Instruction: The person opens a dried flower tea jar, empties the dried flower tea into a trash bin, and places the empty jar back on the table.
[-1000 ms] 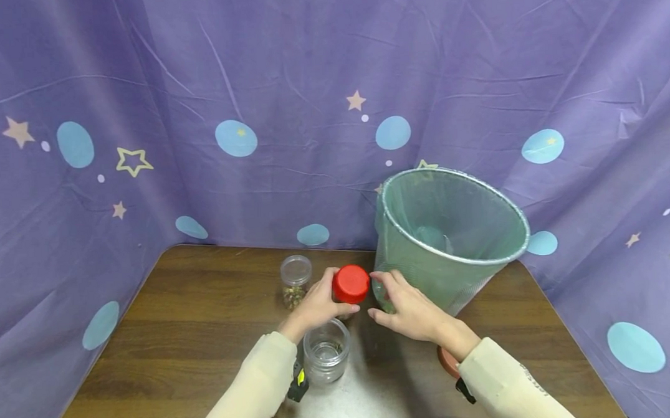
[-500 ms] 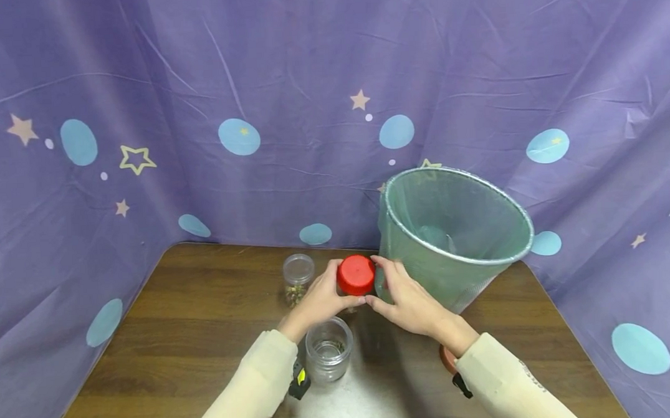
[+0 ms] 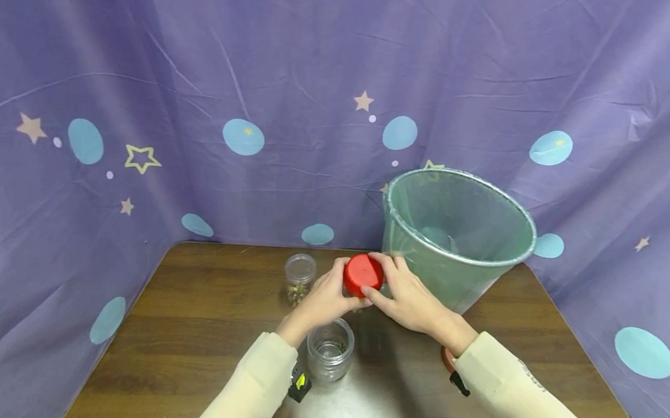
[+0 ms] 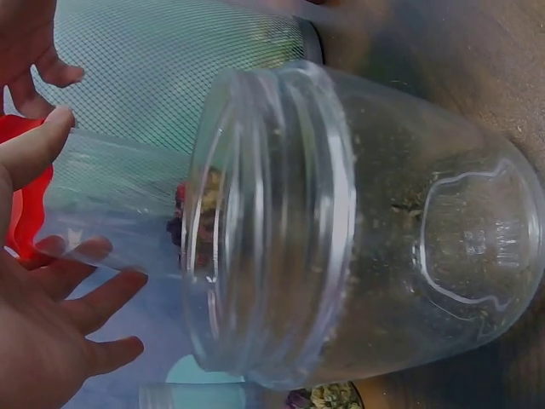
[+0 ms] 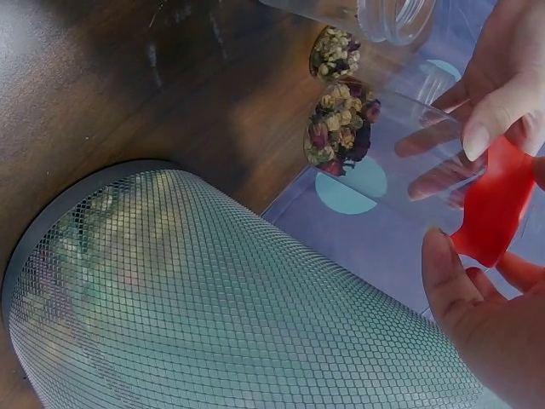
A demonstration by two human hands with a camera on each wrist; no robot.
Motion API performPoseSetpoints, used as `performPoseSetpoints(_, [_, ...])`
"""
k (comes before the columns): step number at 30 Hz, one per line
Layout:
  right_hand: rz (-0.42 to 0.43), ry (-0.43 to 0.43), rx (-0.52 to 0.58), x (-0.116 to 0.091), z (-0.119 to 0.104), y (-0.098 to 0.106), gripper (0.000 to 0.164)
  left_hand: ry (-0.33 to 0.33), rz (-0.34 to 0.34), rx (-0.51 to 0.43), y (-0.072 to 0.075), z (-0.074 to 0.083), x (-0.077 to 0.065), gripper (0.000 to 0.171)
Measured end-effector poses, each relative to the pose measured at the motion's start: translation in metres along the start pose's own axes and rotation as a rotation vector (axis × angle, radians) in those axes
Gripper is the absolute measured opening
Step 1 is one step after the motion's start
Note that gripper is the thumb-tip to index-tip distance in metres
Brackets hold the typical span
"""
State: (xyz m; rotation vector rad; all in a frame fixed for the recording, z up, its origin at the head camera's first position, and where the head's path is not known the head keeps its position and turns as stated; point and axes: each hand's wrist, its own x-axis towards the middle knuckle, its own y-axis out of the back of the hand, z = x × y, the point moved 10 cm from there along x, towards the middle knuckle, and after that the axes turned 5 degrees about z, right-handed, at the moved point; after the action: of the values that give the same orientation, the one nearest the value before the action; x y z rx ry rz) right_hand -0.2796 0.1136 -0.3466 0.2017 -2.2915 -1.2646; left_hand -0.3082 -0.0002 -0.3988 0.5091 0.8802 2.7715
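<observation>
In the head view, a red lid (image 3: 363, 273) sits on a jar between both hands. The right wrist view shows that jar (image 5: 387, 149) as clear, with dried flower buds (image 5: 341, 128) at its bottom. My left hand (image 3: 322, 300) holds it just below the lid, thumb on one side and fingers on the other. My right hand (image 3: 409, 299) grips the red lid's side, its thumb at the near edge. A wide open clear jar (image 3: 331, 359) stands close below my left hand, with dark bits inside. Most of the held jar is hidden from the head camera.
Behind my left hand stands a smaller clear-lidded jar (image 3: 300, 273) of dried flowers. A green mesh bin (image 3: 427, 255) rises right behind my right hand. A reddish-brown lid (image 3: 447, 357) lies partly under the right sleeve. A purple curtain (image 3: 256, 194) backs the wooden table (image 3: 205, 314).
My right hand has come from beside the red lid to grip it. The held jar has shifted slightly to the right, and the lid's top now leans more.
</observation>
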Motion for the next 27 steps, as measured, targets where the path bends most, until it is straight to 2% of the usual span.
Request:
performPoseSetpoints(6, [0.004, 0.013, 0.007, -0.003, -0.005, 0.0, 0.065, -0.052, 0.037, 0.065, 0.004, 0.011, -0.004, 0.073])
performPoseSetpoints(12, [0.036, 0.031, -0.025, -0.004, -0.011, 0.003, 0.072, -0.098, 0.068, 0.15, 0.009, 0.025, -0.008, 0.072])
performPoseSetpoints(20, [0.041, 0.001, -0.076, -0.008, -0.015, 0.003, 0.073, -0.123, 0.054, 0.256, 0.008, 0.042, -0.016, 0.068])
performPoseSetpoints(27, [0.113, 0.014, -0.084, -0.009, -0.02, 0.015, 0.064, -0.151, 0.071, 0.247, 0.015, 0.048, -0.017, 0.068])
